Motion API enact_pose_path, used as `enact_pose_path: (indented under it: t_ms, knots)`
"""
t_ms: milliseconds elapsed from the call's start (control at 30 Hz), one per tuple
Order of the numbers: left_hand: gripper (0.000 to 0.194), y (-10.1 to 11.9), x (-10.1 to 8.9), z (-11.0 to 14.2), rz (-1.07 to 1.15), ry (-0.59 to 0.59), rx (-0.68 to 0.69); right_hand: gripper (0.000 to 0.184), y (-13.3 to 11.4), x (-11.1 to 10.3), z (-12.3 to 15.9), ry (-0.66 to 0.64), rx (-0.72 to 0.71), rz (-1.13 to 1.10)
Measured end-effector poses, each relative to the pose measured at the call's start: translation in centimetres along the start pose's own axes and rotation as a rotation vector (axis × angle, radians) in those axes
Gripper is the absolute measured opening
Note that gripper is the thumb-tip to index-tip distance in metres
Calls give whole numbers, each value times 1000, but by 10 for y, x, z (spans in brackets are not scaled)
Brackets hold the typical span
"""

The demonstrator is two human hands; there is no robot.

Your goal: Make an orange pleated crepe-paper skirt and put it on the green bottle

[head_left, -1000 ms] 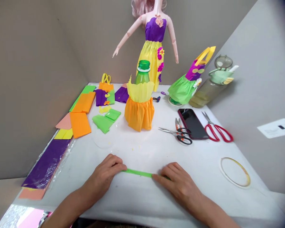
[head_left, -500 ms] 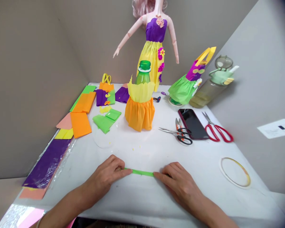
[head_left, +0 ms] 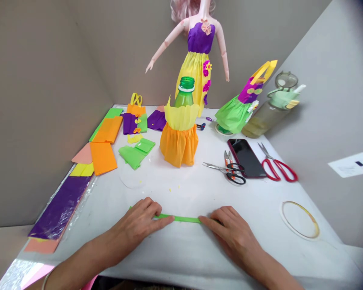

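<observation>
A narrow green crepe paper strip (head_left: 186, 219) lies on the white table near its front, stretched between my hands. My left hand (head_left: 142, 221) is closed on the strip, its thumb pressed along it, and a short green end shows beyond the knuckles. At the other side my right hand (head_left: 230, 227) holds the strip under thumb and curled fingers; the end there is hidden. Behind the strip stands a green bottle (head_left: 186, 86) wrapped in a yellow paper top (head_left: 181, 117) and a gathered orange paper skirt (head_left: 180, 145).
Black-handled scissors (head_left: 234, 176), a phone (head_left: 248, 159) and red scissors (head_left: 280, 169) lie on the right, with a tape roll (head_left: 316, 229) nearer. Folded orange paper (head_left: 103, 158) and purple paper (head_left: 60, 205) line the left. A dressed doll (head_left: 199, 40) stands behind.
My left thumb has slid rightward along the green strip, and some strip now shows behind the left hand. The right hand has shifted slightly right, still holding it.
</observation>
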State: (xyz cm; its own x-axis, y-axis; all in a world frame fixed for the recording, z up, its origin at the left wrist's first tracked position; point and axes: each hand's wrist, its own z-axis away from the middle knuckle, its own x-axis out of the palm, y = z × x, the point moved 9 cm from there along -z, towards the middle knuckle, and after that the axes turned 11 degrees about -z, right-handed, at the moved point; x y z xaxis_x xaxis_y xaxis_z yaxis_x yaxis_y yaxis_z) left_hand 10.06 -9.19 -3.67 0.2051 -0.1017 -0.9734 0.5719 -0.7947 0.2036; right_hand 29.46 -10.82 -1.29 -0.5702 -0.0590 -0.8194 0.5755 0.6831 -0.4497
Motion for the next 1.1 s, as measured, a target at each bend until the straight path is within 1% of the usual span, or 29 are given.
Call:
enact_pose_path:
  t_ms: [200, 433, 533, 633, 733, 833, 867, 1000, 1100]
  knots:
    - [71, 5, -6, -5, -84, -26, 15, 29, 0, -1, 2, 15, -31, 16]
    - [75, 6, 6, -4, -93, -133, 22, 28, -1, 0, 4, 5, -47, 46]
    - [75, 6, 7, -3, -82, -147, 18, 25, 2, 0, 5, 7, -7, 43]
    - [80, 7, 3, -2, -70, -137, 26, 24, 9, -1, 4, 13, 86, -40]
    - [83, 7, 1, -2, -69, -132, 24, 23, 12, -1, 1, -42, 192, -136]
    - [85, 7, 0, -2, -69, -123, 19, 15, 11, 1, -5, -96, 264, -148]
    - [87, 7, -1, -2, -66, -112, 22, 14, 11, 1, -6, -105, 279, -136]
    - [88, 7, -3, -2, -51, -103, 25, 20, 12, 7, -8, -91, 320, -76]
    - [89, 5, 2, -1, -62, -118, 22, 13, 14, 12, -7, -41, 315, -68]
